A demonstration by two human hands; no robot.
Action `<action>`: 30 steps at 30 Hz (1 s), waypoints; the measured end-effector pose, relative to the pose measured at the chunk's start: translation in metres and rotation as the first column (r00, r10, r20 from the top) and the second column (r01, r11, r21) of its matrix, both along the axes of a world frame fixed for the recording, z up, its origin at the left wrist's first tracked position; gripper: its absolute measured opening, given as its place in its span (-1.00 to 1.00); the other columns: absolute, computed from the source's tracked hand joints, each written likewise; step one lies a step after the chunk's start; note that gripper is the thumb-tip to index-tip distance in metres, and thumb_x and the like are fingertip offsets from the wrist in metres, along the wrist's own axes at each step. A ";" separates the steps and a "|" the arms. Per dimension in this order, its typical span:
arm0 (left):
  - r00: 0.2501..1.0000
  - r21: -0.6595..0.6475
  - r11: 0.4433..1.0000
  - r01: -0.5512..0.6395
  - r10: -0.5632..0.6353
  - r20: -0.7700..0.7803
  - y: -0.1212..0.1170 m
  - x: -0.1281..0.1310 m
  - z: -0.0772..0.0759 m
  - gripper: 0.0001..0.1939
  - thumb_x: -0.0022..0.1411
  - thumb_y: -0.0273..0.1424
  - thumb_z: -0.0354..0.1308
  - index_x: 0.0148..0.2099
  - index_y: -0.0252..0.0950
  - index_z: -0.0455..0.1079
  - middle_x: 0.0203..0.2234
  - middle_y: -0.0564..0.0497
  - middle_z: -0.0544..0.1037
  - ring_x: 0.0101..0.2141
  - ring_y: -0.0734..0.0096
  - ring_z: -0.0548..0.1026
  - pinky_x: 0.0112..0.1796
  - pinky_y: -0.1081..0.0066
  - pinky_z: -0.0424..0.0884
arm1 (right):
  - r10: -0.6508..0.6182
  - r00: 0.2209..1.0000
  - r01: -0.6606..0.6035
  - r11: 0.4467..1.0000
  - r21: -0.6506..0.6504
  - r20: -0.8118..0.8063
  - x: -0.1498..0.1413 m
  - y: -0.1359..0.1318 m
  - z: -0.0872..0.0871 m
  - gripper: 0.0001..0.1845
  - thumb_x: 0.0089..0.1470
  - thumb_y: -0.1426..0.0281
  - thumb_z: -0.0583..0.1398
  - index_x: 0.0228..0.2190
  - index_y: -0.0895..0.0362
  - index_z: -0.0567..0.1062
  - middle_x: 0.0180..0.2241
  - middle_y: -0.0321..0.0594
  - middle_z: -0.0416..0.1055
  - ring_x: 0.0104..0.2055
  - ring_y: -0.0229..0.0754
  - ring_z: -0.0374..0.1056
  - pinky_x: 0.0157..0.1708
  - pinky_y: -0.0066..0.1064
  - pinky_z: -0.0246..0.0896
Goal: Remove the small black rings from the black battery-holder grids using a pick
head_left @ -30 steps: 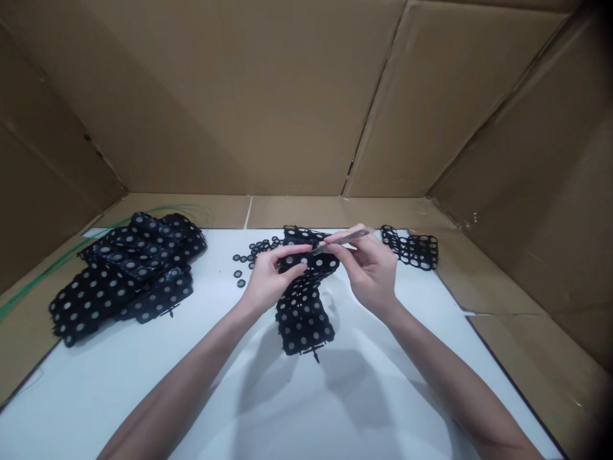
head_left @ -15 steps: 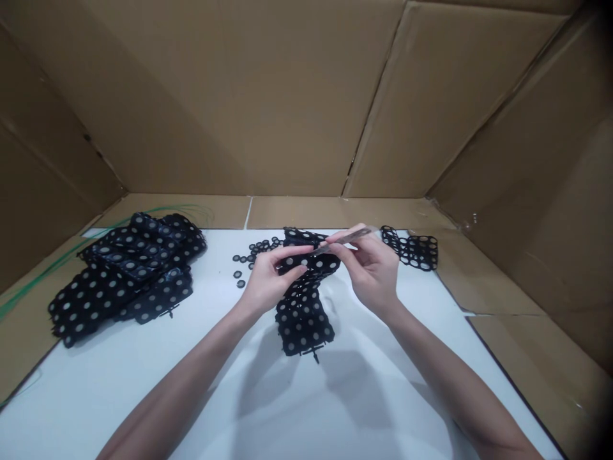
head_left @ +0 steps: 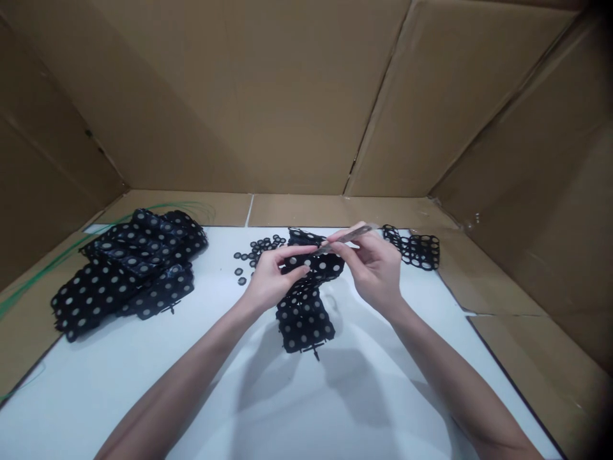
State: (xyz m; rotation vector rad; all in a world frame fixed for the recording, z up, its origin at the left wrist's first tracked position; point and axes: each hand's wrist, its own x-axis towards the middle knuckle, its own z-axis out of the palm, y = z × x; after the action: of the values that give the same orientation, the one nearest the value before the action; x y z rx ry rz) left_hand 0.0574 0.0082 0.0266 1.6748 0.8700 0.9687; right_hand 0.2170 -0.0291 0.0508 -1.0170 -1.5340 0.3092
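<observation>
A black sheet with rows of pale round spots lies bent across the middle of the table, its near end reaching towards me and ending in a small stub. My left hand grips the upper part of this sheet from the left, thumb below and fingers above. In my right hand a slim, flat grey tool is pinched between thumb and fingers. Its tip points left and meets the sheet beside my left fingertips. What the tip touches there is too small to make out. Small dark rings lie scattered just left of the sheet.
At the left a pile of similar black spotted sheets covers the table's corner, with thin green strands behind it. An open black lattice of rings lies at the right. Cardboard walls surround the white table.
Both hands keep nearly the same grip. The whole scene shifts very slightly in view; the sheet's upper part has tipped a little.
</observation>
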 end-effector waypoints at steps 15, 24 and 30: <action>1.000 0.019 1.000 0.000 0.000 0.005 0.001 -0.001 0.002 -0.69 0.02 -0.50 0.15 -0.13 -0.19 0.46 -0.14 0.00 0.52 -0.10 0.27 0.42 -0.04 0.22 0.24 | -0.022 0.999 0.022 1.000 0.012 0.026 0.000 -0.001 0.001 -0.88 0.01 0.51 0.14 -0.44 0.10 0.48 -0.43 -0.26 0.39 -0.39 -0.26 0.33 -0.52 -0.44 0.27; 0.999 -0.022 1.000 0.015 -0.013 0.053 0.002 -0.001 -0.004 -0.68 0.00 -0.52 0.15 -0.14 -0.20 0.46 -0.15 0.00 0.52 -0.11 0.28 0.42 -0.03 0.24 0.23 | -0.003 0.984 -0.015 0.995 0.095 0.180 -0.006 0.002 -0.010 -0.81 0.04 0.53 0.11 -0.37 0.07 0.49 -0.42 -0.25 0.39 -0.38 -0.25 0.32 -0.44 -0.40 0.27; 0.994 -0.087 0.996 0.032 -0.022 0.109 0.007 0.000 -0.006 -0.67 -0.03 -0.52 0.18 -0.15 -0.24 0.47 -0.15 -0.03 0.52 -0.09 0.25 0.41 -0.01 0.24 0.21 | 0.002 0.978 -0.018 0.997 0.075 0.209 -0.010 0.004 -0.012 -0.82 0.06 0.50 0.09 -0.42 0.09 0.49 -0.47 -0.24 0.37 -0.43 -0.26 0.32 -0.47 -0.42 0.29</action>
State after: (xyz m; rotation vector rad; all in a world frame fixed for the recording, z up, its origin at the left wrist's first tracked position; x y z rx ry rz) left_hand 0.0570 0.0147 0.0210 1.5404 0.8047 0.9791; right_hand 0.2070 -0.0256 0.0392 -1.0063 -1.7277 0.1525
